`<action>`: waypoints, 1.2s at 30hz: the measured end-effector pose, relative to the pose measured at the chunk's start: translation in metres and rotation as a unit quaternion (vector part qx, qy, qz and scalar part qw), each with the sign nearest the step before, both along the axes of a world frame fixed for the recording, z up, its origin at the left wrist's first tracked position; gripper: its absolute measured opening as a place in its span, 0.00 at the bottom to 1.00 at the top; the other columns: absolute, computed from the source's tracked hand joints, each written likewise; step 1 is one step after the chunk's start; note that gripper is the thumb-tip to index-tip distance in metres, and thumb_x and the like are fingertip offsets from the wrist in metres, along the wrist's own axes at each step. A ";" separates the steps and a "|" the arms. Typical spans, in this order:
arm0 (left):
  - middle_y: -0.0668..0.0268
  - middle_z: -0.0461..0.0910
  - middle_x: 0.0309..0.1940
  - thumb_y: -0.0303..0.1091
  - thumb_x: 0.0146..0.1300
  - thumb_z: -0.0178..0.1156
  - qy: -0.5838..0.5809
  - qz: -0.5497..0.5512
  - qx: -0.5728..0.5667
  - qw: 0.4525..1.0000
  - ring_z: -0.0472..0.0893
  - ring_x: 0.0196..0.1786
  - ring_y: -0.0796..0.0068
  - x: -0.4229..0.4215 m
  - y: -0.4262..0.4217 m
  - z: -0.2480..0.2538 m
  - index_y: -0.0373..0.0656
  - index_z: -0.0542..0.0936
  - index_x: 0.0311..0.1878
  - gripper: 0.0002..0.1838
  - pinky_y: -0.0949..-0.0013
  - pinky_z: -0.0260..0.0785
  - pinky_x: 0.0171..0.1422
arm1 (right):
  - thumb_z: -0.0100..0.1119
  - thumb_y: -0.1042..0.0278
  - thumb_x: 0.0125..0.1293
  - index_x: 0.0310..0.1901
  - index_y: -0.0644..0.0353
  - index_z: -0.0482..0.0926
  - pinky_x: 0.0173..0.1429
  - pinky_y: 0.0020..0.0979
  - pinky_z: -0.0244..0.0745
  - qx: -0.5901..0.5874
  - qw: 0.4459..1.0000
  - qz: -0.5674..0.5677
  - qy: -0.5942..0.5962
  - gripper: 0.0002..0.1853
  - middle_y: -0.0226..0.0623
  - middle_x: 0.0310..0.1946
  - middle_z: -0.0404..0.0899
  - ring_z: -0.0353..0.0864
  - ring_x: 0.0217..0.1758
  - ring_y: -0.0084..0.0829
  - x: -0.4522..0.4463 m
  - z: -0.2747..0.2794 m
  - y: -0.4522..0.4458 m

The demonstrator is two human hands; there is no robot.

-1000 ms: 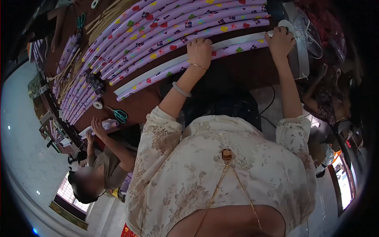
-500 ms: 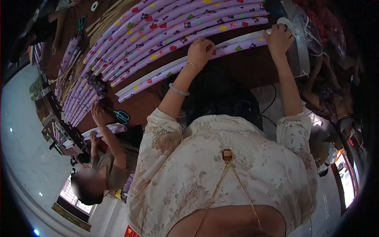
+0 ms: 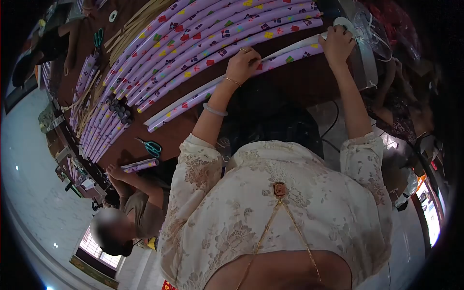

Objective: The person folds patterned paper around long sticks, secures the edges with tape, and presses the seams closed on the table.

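Note:
A roll of purple wrapping paper (image 3: 191, 104) with printed coloured gift shapes and a pale strip along its far edge lies across the table in front of me. My left hand (image 3: 244, 64) is closed with curled fingers on the paper near the middle of the roll. At the right end, my right hand (image 3: 338, 46) has its fingers bent down and closed on the paper's edge; the fingertips are partly hidden. Just beyond that hand sits a white roll of tape (image 3: 344, 23).
Several finished rolls (image 3: 212, 46) lie side by side beyond mine. Brown strips (image 3: 126, 34) are at the far left. Scissors (image 3: 152, 148) lie on the brown table (image 3: 126, 147). At the left a co-worker (image 3: 145, 208) handles a short roll (image 3: 140, 166). Clear plastic (image 3: 369, 31) sits at the right.
My hands stay at the same places on the paper, with only a slight shift in view. The co-worker's raised hand has left the stacked rolls and come down towards the short roll.

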State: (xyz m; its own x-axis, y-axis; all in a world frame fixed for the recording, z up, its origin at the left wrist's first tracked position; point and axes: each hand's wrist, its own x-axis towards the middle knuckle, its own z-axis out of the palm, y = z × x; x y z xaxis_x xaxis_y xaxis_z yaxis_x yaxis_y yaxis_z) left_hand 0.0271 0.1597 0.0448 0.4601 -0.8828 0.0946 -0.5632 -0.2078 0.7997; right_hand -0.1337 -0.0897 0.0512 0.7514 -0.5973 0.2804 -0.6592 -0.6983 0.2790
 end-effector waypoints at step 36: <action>0.63 0.78 0.29 0.29 0.47 0.64 0.096 0.024 0.107 0.989 0.77 0.31 0.67 0.007 0.006 0.007 0.43 0.79 0.38 0.12 0.69 0.70 0.38 | 0.63 0.54 0.48 0.38 0.56 0.79 0.49 0.47 0.58 0.085 0.995 -0.032 0.033 0.18 0.34 0.43 0.71 0.66 0.48 0.44 0.004 0.006 -0.001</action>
